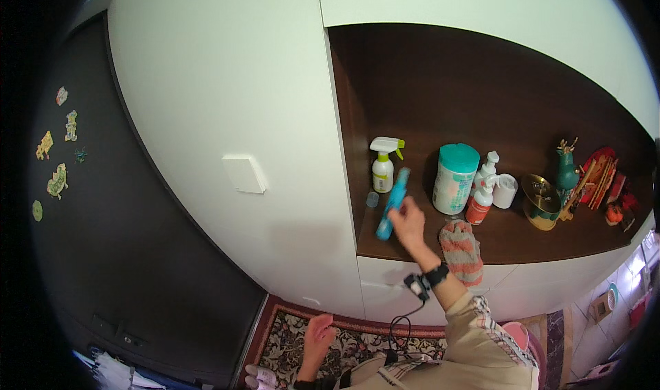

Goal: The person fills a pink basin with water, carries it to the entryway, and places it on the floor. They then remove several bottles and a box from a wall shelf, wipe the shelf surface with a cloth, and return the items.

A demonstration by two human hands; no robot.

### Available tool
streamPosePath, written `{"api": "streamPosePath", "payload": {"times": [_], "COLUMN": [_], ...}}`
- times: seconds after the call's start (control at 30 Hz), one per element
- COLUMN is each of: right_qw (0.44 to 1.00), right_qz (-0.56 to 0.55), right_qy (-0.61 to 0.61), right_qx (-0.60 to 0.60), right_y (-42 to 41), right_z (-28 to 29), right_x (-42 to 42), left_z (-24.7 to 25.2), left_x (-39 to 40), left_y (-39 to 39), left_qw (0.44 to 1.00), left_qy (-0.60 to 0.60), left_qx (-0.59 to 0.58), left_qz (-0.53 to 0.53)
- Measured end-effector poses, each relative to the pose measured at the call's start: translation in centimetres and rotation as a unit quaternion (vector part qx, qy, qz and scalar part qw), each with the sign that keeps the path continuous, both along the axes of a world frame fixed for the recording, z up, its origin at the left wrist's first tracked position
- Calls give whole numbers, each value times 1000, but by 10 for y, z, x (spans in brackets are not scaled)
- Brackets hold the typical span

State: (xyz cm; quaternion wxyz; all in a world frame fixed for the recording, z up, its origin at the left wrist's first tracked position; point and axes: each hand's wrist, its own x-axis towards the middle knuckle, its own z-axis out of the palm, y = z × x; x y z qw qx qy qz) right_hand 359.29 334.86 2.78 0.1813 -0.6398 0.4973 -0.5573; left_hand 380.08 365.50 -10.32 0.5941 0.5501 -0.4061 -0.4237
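My right hand (410, 222) grips a slim blue bottle (394, 204), blurred and tilted, above the left part of the dark wooden shelf (379, 243). Just behind it stands a white spray bottle (382, 171) with a green trigger. A small clear cup or cap (372, 199) sits by the spray bottle's foot. Lower down, my left hand (318, 336) hangs over the patterned rug with its fingers partly spread and nothing in it. To the right of my right wrist, a striped towel (461, 253) drapes over the shelf's front edge.
Right of my hand stand a teal-lidded canister (456, 178), two pump bottles (479, 207) and a white roll or cup (505, 191). Farther right are a gold dish (541, 194) and a green deer figurine (567, 173). A cable (399, 325) hangs from my wristband. A dark door (154, 235) is at left.
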Motion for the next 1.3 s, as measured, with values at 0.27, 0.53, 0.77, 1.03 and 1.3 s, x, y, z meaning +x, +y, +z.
{"api": "streamPosePath", "payload": {"times": [0.27, 0.53, 0.77, 1.03, 1.3], "right_qw": [930, 979, 975, 770, 985], "right_qz": [356, -23, -7, 218, -105], "right_qy": [84, 191, 219, -546, 97], "right_qx": [40, 64, 40, 250, -94], "right_y": [137, -56, -79, -88, -156], "right_z": [28, -10, -42, 26, 71], "right_x": [44, 41, 47, 17, 8], "left_z": [99, 84, 61, 60, 59], "left_x": [-48, -24, -6, -4, -1], "left_y": [-64, -27, -12, -12, -16], "left_qw": [987, 977, 978, 979, 985], "left_qy": [147, 209, 204, 196, 159], "left_qx": [-11, -34, -35, -15, 1], "left_qz": [-65, 0, 32, 58, 74]}}
